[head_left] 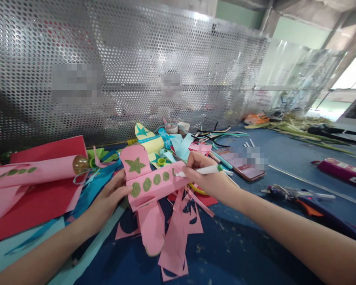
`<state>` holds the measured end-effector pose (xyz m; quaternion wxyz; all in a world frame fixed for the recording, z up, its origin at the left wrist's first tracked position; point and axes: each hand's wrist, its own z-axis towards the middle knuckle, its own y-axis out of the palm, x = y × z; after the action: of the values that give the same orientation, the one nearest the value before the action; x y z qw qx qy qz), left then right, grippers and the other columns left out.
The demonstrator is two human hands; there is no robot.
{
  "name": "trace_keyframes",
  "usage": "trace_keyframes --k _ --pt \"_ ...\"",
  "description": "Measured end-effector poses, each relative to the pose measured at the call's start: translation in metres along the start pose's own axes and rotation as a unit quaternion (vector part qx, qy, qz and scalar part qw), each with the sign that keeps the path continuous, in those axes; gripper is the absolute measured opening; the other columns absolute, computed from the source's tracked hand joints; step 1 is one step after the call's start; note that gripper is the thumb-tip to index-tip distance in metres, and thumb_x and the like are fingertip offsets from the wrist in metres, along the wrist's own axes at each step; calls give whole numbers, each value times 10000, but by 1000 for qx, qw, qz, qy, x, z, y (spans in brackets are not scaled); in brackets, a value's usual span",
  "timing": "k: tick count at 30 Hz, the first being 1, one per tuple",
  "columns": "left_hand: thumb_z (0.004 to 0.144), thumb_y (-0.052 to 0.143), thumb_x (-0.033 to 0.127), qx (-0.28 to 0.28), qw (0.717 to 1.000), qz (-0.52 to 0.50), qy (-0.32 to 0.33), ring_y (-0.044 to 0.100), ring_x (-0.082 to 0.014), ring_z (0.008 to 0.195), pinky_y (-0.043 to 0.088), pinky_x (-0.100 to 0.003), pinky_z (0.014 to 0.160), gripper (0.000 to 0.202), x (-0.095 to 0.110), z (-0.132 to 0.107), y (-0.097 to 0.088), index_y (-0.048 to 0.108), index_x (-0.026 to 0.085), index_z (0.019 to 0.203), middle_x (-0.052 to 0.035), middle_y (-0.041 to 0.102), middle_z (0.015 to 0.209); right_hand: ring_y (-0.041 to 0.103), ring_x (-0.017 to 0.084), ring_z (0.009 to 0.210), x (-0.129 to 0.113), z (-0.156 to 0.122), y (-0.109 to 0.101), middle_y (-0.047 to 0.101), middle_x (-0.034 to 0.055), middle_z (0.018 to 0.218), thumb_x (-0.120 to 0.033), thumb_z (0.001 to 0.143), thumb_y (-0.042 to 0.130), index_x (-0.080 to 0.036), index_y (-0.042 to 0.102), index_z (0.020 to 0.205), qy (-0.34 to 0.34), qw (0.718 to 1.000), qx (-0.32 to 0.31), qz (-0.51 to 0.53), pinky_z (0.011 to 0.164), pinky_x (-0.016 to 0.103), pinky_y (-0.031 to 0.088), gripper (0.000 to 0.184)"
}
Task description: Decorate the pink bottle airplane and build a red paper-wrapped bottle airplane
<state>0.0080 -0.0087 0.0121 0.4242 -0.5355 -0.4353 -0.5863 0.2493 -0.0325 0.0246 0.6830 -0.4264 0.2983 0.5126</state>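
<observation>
A pink paper airplane model [151,200] with a green star and a row of green dots is tilted above the table. My left hand [114,192] grips its left end, thumb over the body. In my right hand [200,174] is a white marker [206,170] with a green end, its tip touching the pink body beside the last dot. That last dot is only partly coloured. Pink paper scraps [176,241] with cut-out curves lie below the model. Behind it sits a yellow paper plane [151,143] with blue stars, near a small green cap [161,161].
A pink-wrapped bottle [38,170] rests on red sheets [59,198] at the left. To the right are a smartphone [240,164], a glue gun [311,204] and a purple power strip [344,170]. A perforated metal screen [166,59] stands behind the blue table [243,249].
</observation>
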Motion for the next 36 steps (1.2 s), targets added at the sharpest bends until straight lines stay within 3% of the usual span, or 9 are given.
trace_keyframes --k 5,24,36 --pt "681 711 330 4 1000 14 3 585 -304 1174 500 -364 966 361 -1 0 -1 692 273 1036 -5 713 1147 332 91 500 -1 0 0 385 -83 540 -173 702 498 -232 385 592 2 1000 -1 1 460 234 238 168" --pt "720 677 334 -16 1000 16 -1 580 -299 1191 526 -343 917 393 2 -2 1 647 285 1108 -7 657 1270 342 91 499 2 1 0 391 -80 544 -175 709 520 -230 385 586 18 1000 8 4 478 242 247 190" --pt "695 696 295 -19 1000 -2 -1 577 -277 1195 500 -331 954 331 4 0 3 668 308 1024 33 686 1213 360 99 517 6 1 -1 402 -80 559 -176 726 524 -230 395 605 5 1000 2 -12 501 251 267 185"
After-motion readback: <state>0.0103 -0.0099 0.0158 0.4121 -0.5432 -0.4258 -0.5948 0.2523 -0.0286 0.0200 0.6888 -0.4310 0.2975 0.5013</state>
